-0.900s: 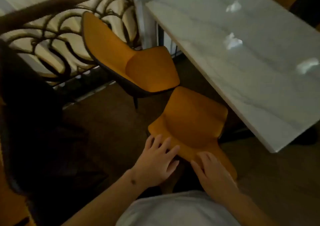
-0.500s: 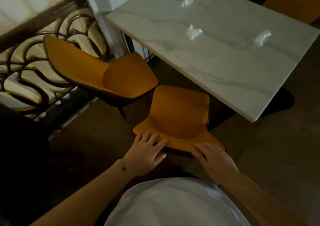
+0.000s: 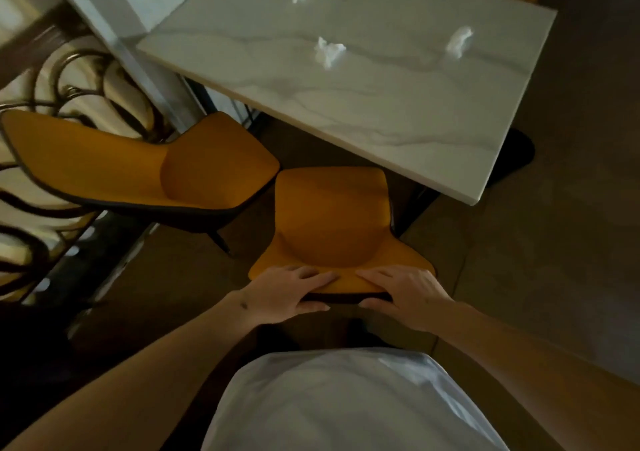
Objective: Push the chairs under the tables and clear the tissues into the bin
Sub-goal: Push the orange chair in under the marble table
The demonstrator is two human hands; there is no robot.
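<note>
Beside the table (image 3: 398, 111), both hands' fingers (image 3: 311, 276) clasp the chair (image 3: 332, 222) backrest; no writing shows.

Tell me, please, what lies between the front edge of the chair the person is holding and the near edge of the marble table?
Nothing: in the head view only bare dark floor separates the held chair from the marble table.

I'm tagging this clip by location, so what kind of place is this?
Probably a café or restaurant dining area: a marble-look table with crumpled tissues left on it, matching orange chairs, and an ornamental metal railing alongside.
</note>
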